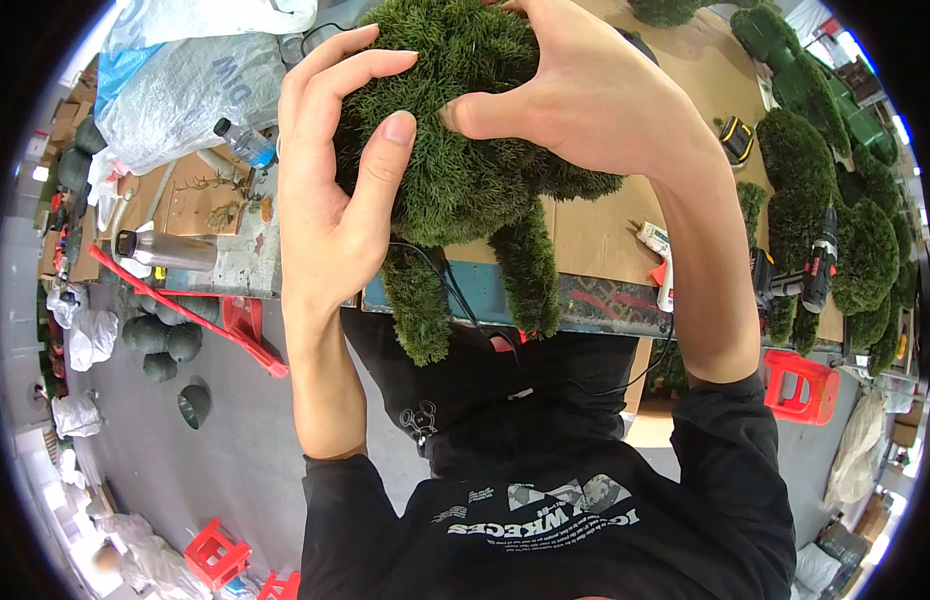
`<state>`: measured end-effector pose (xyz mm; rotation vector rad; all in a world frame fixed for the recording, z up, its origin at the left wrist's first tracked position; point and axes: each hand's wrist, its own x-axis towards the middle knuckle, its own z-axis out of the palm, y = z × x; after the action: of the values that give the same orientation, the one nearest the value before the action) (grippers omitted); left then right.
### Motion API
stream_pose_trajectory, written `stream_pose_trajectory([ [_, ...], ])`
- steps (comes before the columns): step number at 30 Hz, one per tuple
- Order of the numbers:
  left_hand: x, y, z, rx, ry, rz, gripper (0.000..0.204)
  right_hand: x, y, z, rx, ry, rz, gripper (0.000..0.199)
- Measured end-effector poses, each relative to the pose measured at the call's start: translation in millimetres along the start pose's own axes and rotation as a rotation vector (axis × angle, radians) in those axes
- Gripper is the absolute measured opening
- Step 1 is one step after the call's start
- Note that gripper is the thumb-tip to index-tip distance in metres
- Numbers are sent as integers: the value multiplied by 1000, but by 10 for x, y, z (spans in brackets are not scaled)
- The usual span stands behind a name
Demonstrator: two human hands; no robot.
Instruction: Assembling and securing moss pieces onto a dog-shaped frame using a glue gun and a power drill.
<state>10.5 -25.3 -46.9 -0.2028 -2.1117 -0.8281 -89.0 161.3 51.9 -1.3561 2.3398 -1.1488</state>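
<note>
A bushy figure covered in green artificial grass (455, 130) sits at the table's front edge. Two grassy leg-like parts (420, 305) hang from it over that edge. My left hand (340, 180) cups its left side, fingers curved and thumb against the tufts. From the right, my right hand (585, 95) clasps it with the thumb pressed into the grass; its other fingers are mostly hidden behind. Black cables (450, 285) hang down between the two legs. Beside my right forearm lies a white and red hot glue gun (660, 265).
A cordless drill (817, 262), a tape measure (735, 140) and several grass-covered pieces (800, 170) are on the right. On the left are a steel flask (170, 250), a plastic bottle (243, 142) and plastic bags (190, 95). Red stools (800, 388) stand on the floor.
</note>
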Motion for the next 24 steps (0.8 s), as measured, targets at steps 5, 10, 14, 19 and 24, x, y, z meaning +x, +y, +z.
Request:
stream_pose_trajectory([
  [5, 5, -10, 4, 5, 3, 3, 34, 19, 69, -14, -3, 5, -11, 82],
  [10, -20, -45, -12, 20, 9, 21, 34, 28, 65, -36, -56, -45, -51, 83],
  [14, 39, 8, 45, -1, 12, 32, 34, 129, 96, -268, 243, -234, 154, 83],
  [19, -21, -6, -14, 55, -2, 13, 33, 33, 90, 26, -32, 34, -68, 84],
  [24, 1, 12, 24, -3, 18, 8, 34, 59, 184, 25, 5, 20, -63, 84],
])
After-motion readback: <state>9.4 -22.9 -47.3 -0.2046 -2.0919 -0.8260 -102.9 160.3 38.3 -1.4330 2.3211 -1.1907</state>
